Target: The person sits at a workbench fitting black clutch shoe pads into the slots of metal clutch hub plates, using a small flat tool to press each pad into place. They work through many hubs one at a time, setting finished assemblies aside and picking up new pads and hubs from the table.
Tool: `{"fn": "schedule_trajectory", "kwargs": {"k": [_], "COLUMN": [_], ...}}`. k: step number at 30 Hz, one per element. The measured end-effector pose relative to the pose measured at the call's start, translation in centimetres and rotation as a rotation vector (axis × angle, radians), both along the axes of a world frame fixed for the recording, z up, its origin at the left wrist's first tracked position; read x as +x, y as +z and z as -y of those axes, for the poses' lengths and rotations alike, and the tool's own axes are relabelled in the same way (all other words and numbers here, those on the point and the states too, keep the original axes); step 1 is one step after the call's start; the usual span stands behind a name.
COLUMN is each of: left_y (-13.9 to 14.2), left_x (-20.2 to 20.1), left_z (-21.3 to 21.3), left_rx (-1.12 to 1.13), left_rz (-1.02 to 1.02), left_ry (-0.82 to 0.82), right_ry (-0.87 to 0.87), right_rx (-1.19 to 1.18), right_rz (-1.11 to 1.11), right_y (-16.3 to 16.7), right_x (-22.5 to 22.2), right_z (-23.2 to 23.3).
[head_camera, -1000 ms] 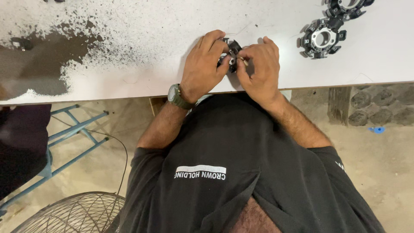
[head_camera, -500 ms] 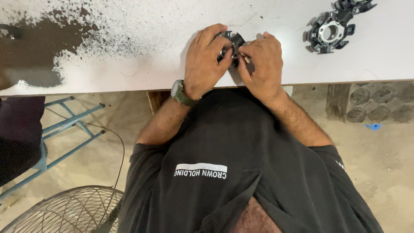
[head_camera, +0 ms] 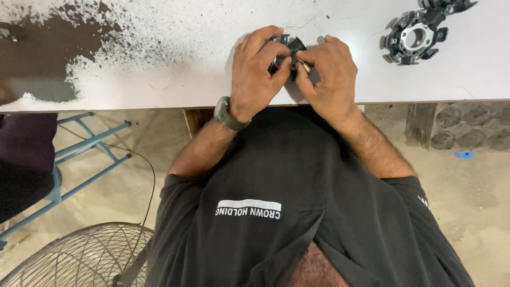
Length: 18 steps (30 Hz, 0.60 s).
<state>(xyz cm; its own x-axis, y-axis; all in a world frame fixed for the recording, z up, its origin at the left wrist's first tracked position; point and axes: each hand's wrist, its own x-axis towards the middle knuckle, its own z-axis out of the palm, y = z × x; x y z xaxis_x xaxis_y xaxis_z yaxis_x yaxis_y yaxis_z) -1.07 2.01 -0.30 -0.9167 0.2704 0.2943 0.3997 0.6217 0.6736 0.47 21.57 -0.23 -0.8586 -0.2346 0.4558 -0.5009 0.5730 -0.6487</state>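
Toothed black ring part point(head_camera: 289, 45) sits between your two hands, just above the near edge of the white worktop point(head_camera: 159, 79). Your left hand point(head_camera: 257, 72) grips it from the left; your right hand point(head_camera: 329, 72) pinches it from the right, fingertips meeting over it. It looks stiff, small and fairly light; hold it by the outer teeth. A similar ring point(head_camera: 413, 38) lies well apart, to the right.

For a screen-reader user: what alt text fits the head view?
Two hands, left and right, hold a small black toothed ring on a white table. A similar ring lies to the right; a wire fan stands on the floor.
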Motion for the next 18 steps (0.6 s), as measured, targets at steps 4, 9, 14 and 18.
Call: {"fn": "schedule_trajectory", "kwargs": {"k": [4,9,14,18], "left_y": [-0.3,-0.6,-1.1,-1.6], "left_x": [-0.4,-0.3,-0.4,-0.5], "left_z": [-0.3,-0.5,-0.8,-0.9], "left_rx": [-0.014,-0.061,-0.096,-0.081], "left_rz": [-0.009,-0.035,-0.093,-0.095], "left_ry": [0.033,0.042,0.062,0.069], "right_ry": [-0.005,-0.018,-0.028,-0.018], "right_rx": [-0.017,-0.066,-0.08,-0.054], "right_rz": [0.002,0.008,-0.01,-0.02], "right_y": [0.0,-0.2,-0.4,-0.4], "right_x": [0.1,0.6,0.8,0.8], "right_z": [0.0,0.0,0.2,0.3]}}
